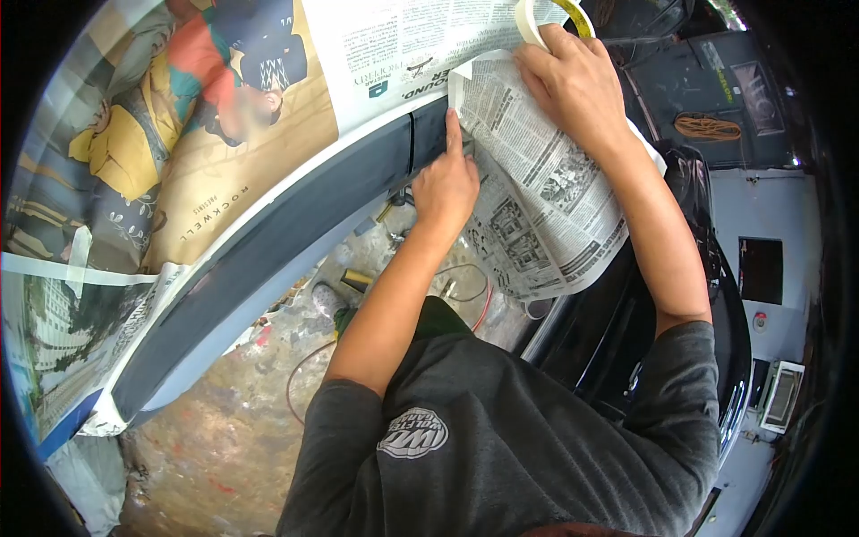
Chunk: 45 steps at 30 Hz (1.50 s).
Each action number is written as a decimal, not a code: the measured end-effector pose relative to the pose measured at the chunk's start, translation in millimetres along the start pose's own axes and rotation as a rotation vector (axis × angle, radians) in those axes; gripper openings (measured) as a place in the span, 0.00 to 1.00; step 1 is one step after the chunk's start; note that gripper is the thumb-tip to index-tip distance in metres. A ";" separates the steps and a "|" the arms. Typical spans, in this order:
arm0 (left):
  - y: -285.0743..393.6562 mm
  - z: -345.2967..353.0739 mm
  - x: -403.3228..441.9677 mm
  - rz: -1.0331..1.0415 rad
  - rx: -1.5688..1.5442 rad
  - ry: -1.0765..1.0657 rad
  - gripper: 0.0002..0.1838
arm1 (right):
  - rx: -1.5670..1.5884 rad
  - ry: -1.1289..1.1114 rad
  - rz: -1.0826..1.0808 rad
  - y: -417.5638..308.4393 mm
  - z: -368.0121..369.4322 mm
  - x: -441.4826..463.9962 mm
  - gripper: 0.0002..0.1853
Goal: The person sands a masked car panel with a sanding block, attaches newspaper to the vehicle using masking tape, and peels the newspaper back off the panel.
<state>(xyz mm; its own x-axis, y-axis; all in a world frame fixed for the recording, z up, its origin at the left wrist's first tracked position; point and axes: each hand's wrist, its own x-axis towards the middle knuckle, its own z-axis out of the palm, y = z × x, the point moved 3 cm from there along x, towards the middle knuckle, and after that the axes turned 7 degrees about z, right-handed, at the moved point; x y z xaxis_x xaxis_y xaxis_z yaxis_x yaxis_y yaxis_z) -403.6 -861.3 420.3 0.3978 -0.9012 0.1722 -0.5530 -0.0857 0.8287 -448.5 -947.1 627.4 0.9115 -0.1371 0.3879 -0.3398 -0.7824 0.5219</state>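
My left hand [445, 186] has its index finger stretched out, its tip on the dark grey strip [358, 161] beside the newspaper's corner. The other fingers are curled, with nothing visible in them. My right hand [577, 89] grips a roll of masking tape [530, 25] with a yellow core, at the top. Below the right hand, a loose newspaper sheet [528, 170] hangs from the strip's right end, wrinkled and slanting down. More newspaper [394, 45] and a printed poster sheet [295, 116] cover the surface beyond the curved strip.
A black glossy vehicle panel [617, 313] lies to the right of my body. Hoses and small items are scattered over the stained floor [215, 447]. Coiled orange cord [707, 126] is at the upper right. Covered sheets with tape [79, 259] are at the left.
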 end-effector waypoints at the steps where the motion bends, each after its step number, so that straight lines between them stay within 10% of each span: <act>1: 2.2 -1.5 2.1 -0.004 0.021 -0.004 0.42 | 0.002 -0.018 0.014 0.9 -1.4 -1.2 0.07; 45: -1.7 -22.5 21.1 0.121 0.046 -0.095 0.40 | -0.028 -0.120 0.063 -17.6 3.6 7.8 0.05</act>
<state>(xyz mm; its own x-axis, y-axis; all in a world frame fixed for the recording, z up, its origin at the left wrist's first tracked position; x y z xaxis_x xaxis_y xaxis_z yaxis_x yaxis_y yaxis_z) -377.8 -870.6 434.5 0.2566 -0.9420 0.2163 -0.6266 0.0082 0.7793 -434.6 -936.5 618.6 0.9089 -0.2581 0.3275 -0.4017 -0.7528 0.5214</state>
